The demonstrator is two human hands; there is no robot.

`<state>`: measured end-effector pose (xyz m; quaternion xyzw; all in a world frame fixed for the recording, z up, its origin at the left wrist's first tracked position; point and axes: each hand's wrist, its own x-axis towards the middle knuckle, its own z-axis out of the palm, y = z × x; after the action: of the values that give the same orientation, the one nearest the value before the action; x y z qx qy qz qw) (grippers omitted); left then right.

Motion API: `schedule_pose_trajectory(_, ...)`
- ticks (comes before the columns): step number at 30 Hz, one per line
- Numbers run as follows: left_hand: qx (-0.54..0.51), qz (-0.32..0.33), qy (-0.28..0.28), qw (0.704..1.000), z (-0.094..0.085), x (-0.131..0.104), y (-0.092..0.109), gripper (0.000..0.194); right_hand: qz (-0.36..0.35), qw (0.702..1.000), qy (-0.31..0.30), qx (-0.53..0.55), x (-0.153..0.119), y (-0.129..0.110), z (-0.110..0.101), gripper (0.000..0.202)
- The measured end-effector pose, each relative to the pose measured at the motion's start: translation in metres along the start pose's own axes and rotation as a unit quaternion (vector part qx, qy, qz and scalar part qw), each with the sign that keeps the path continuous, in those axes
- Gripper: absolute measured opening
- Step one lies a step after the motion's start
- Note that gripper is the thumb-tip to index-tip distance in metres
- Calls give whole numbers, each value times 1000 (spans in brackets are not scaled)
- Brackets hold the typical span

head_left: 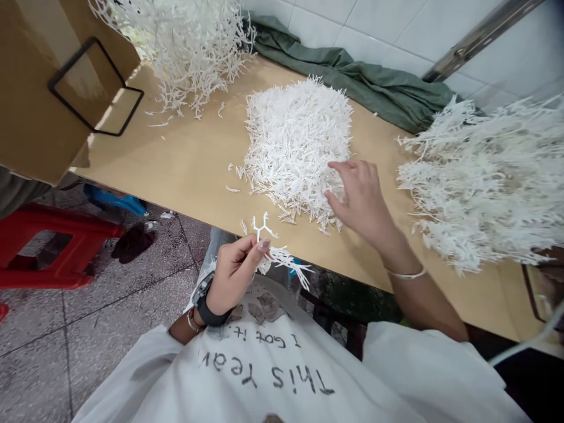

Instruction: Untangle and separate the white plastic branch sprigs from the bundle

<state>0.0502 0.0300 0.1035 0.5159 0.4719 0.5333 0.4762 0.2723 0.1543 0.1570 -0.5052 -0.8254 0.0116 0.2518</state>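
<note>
In my left hand (240,267), near the table's front edge, the thumb and fingers pinch a small white branched plastic piece (261,228) whose forked tips point up. More white slender pieces (291,261) stick out to the right beneath the thumb; whether the same hand holds them I cannot tell. My right hand (361,202) hovers at the right side of a heap of small white sprigs (299,141), thumb and index finger apart, with nothing visible between them. A few loose sprigs (232,189) lie left of the heap.
Larger white branched bunches lie at the back left (194,47) and on the right (484,182) of the tan table (185,158). Green cloth (343,73) runs along the tiled wall. A cardboard box (39,88) with a black wire frame (94,88) and a red stool (53,247) are at left.
</note>
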Motion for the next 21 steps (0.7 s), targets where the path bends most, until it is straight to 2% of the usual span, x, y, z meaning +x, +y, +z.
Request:
schedule_pose_trajectory(2, 17, -4, 12, 1000, 4, 3, 0, 35, -35, 999, 38, 13, -14, -21, 9, 20)
schedule_pose_trajectory(3, 28, -7, 22, 999, 5, 4, -1, 35, -61, 995, 44, 60, -22, -33, 10, 23)
schedule_pose_trajectory(5, 46, -9, 37, 998, 8, 6, -1, 35, -114, 981, 0, 158, -36, -55, 8, 40)
schedule_pose_trajectory(7, 57, -8, 32, 998, 9, 6, -2, 36, -137, 968, -71, 200, -45, -72, 6, 48)
schedule_pose_trajectory(10, 65, 3, 1, 998, 8, 4, -2, 37, -97, 953, -159, 237, -47, -81, 6, 40)
schedule_pose_trajectory(13, 56, 34, -54, 996, 6, 0, -1, 36, -26, 905, -240, 350, -43, -80, 7, 44)
schedule_pose_trajectory(15, 33, 60, -97, 993, 6, -2, 0, 36, 33, 871, -266, 411, -43, -80, 6, 50)
schedule_pose_trajectory(17, 14, 86, -113, 990, 6, -5, 2, 38, 80, 854, -271, 438, -45, -81, 3, 51)
schedule_pose_trajectory(18, 12, 99, -110, 989, 6, -6, 3, 39, 83, 865, -255, 424, -45, -80, 0, 51)
schedule_pose_trajectory(21, 13, 139, -61, 988, 4, -13, 3, 41, 13, 939, -165, 300, -33, -61, -22, 54)
